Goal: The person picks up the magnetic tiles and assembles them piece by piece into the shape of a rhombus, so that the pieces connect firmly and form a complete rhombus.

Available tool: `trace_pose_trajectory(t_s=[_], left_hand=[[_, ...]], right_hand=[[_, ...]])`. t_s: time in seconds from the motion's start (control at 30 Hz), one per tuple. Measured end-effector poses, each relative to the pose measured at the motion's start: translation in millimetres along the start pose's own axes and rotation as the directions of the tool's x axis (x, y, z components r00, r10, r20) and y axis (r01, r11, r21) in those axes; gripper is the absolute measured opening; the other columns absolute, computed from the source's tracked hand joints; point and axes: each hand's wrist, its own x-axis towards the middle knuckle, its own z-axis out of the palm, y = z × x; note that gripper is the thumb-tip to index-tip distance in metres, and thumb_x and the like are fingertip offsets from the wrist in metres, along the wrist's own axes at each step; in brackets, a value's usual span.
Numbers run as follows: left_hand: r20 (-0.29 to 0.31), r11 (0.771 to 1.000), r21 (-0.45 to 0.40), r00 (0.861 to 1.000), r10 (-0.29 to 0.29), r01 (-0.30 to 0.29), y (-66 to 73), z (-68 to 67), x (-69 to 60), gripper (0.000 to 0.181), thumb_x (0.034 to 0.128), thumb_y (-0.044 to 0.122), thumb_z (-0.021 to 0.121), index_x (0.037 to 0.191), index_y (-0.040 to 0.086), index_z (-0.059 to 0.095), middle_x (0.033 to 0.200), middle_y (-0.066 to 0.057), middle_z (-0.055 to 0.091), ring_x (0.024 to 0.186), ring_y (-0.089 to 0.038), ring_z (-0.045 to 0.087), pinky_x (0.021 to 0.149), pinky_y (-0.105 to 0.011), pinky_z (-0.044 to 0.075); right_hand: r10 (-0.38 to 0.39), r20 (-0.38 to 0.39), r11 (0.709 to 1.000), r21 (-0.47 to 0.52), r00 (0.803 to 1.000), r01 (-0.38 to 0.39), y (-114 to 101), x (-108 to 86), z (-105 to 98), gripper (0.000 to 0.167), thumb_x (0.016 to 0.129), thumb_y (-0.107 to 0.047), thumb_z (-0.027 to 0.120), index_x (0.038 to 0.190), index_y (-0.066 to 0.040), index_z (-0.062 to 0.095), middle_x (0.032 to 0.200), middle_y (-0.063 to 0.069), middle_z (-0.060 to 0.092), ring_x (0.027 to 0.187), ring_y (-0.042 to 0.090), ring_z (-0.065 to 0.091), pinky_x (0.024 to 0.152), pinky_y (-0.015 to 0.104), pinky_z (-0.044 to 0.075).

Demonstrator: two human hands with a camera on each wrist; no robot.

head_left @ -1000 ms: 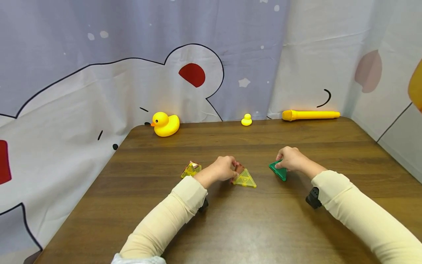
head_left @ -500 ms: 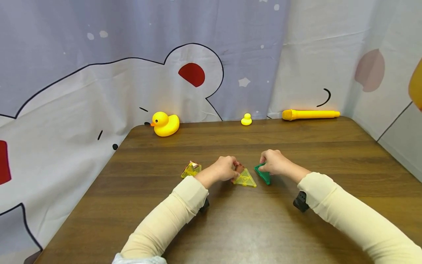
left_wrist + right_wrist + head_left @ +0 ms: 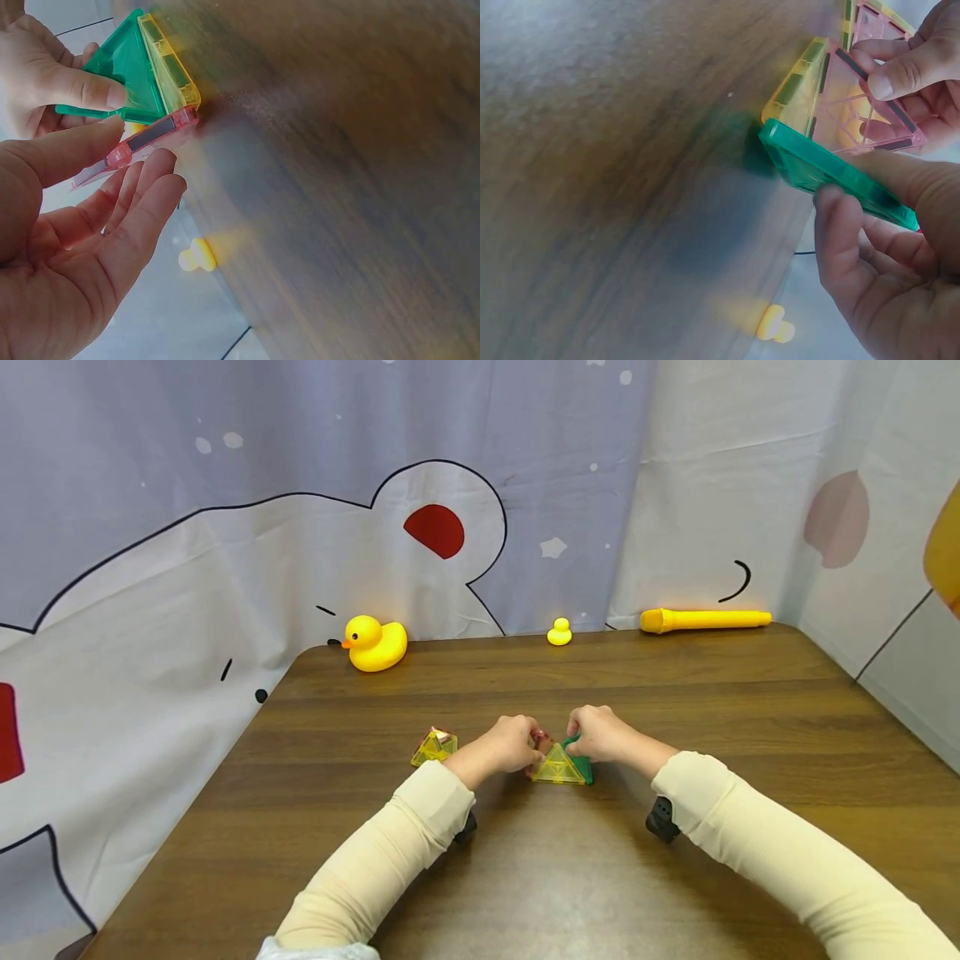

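Note:
My left hand (image 3: 504, 745) pinches a clear pink triangular magnetic tile (image 3: 840, 112) between thumb and fingers. A clear yellow triangular magnetic tile (image 3: 557, 767) meets the pink one along an edge and leans with it on the table. My right hand (image 3: 606, 737) pinches a green triangular magnetic tile (image 3: 582, 767), tilted up at the yellow tile's right side. In the left wrist view, the green tile (image 3: 124, 64) lies close along the yellow tile's edge; whether they touch all along it I cannot tell. Fingers partly cover the pink and green tiles.
Left of the hands, another yellow and red tile structure (image 3: 435, 748) stands on the wooden table (image 3: 495, 877). Along the back edge sit a large yellow duck (image 3: 377, 645), a small duck (image 3: 559, 632) and a yellow microphone (image 3: 705, 621). A patterned curtain (image 3: 300, 568) hangs behind.
My right hand has moved left with the green tile, bringing it up to the yellow tile. The left hand stays in place; the yellow tile has turned slightly.

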Motion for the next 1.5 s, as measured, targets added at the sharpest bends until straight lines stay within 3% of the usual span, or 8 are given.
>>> trace_pose_trajectory(t_s=[0.17, 0.3, 0.53, 0.77, 1.03, 1.23, 1.4, 1.5], left_hand=[[-0.001, 1.000, -0.007, 1.000, 0.003, -0.003, -0.6, 0.7, 0.0, 0.020, 0.0758, 0.017, 0.067, 0.090, 0.007, 0.058, 0.072, 0.002, 0.054, 0.068, -0.013, 0.049, 0.059, -0.022, 0.040], [-0.001, 1.000, -0.004, 1.000, 0.005, -0.005, -1.1, 1.1, 0.1, 0.020, 0.0761, 0.018, 0.067, 0.089, 0.007, 0.058, 0.072, 0.002, 0.054, 0.069, -0.013, 0.049, 0.059, -0.022, 0.041], [0.006, 1.000, -0.002, 1.000, 0.003, -0.003, -1.2, 2.1, 0.4, 0.021, 0.0760, 0.018, 0.067, 0.092, 0.008, 0.058, 0.075, 0.002, 0.055, 0.071, -0.013, 0.051, 0.061, -0.023, 0.041], [0.021, 1.000, -0.012, 1.000, 0.001, 0.000, -1.0, 2.5, 0.1, 0.018, 0.0765, 0.019, 0.067, 0.088, 0.009, 0.057, 0.075, 0.001, 0.056, 0.071, -0.013, 0.050, 0.062, -0.024, 0.041], [0.032, 0.999, -0.036, 0.999, 0.012, -0.011, 1.3, 2.0, -0.8, 0.021, 0.0765, 0.020, 0.067, 0.091, 0.008, 0.058, 0.070, 0.001, 0.057, 0.063, -0.011, 0.052, 0.059, -0.022, 0.042], [0.047, 0.999, -0.051, 0.999, 0.014, -0.012, 1.1, -0.1, -4.6, 0.025, 0.0772, 0.019, 0.066, 0.097, 0.005, 0.057, 0.058, 0.001, 0.057, 0.055, -0.010, 0.052, 0.057, -0.022, 0.041], [0.018, 0.998, -0.060, 0.999, 0.036, -0.035, -0.9, -6.7, -8.2, 0.027, 0.0772, 0.016, 0.066, 0.100, 0.003, 0.058, 0.079, -0.003, 0.061, 0.066, -0.013, 0.051, 0.060, -0.024, 0.042], [0.008, 0.998, -0.040, 0.999, 0.041, -0.041, -1.4, -7.0, -7.8, 0.027, 0.0765, 0.017, 0.066, 0.099, 0.003, 0.058, 0.079, -0.001, 0.058, 0.069, -0.014, 0.049, 0.060, -0.024, 0.041]], right_hand=[[0.025, 0.066, 0.995, 0.091, 0.998, -0.031, -1.5, -1.1, -2.4, 0.025, 0.074, -0.009, 0.067, 0.094, 0.002, 0.057, 0.090, 0.014, 0.055, 0.055, 0.018, 0.056, 0.049, 0.025, 0.047], [-0.006, 0.096, 0.995, 0.100, 0.995, -0.004, -1.7, -3.2, -5.5, 0.033, 0.073, -0.011, 0.069, 0.100, 0.002, 0.056, 0.094, 0.015, 0.056, 0.053, 0.018, 0.058, 0.048, 0.025, 0.047], [-0.054, 0.168, 0.996, 0.075, 0.984, 0.042, -2.2, -5.6, -11.5, 0.044, 0.069, -0.012, 0.072, 0.107, 0.000, 0.053, 0.072, 0.006, 0.054, 0.052, 0.017, 0.057, 0.049, 0.025, 0.045], [-0.085, 0.235, 0.995, 0.071, 0.968, 0.071, -1.0, -6.3, -17.5, 0.049, 0.067, -0.011, 0.074, 0.110, 0.000, 0.051, 0.062, 0.003, 0.054, 0.050, 0.012, 0.052, 0.049, 0.025, 0.043], [-0.110, 0.265, 0.993, 0.078, 0.958, 0.092, -0.6, -7.3, -18.5, 0.050, 0.067, -0.011, 0.074, 0.111, 0.000, 0.052, 0.061, 0.003, 0.052, 0.049, 0.015, 0.052, 0.050, 0.026, 0.041], [-0.110, 0.265, 0.992, 0.093, 0.958, 0.088, -0.8, -8.1, -18.2, 0.050, 0.066, -0.009, 0.074, 0.110, 0.001, 0.052, 0.075, 0.008, 0.055, 0.052, 0.015, 0.052, 0.050, 0.026, 0.043], [-0.119, 0.264, 0.991, 0.098, 0.957, 0.096, -1.9, -8.7, -19.8, 0.049, 0.066, -0.007, 0.074, 0.110, 0.001, 0.052, 0.074, 0.008, 0.054, 0.052, 0.013, 0.051, 0.050, 0.025, 0.044], [-0.132, 0.261, 0.990, 0.090, 0.956, 0.112, -2.1, -9.0, -20.0, 0.048, 0.067, -0.007, 0.073, 0.109, 0.002, 0.052, 0.068, 0.007, 0.053, 0.051, 0.014, 0.051, 0.050, 0.025, 0.043]])
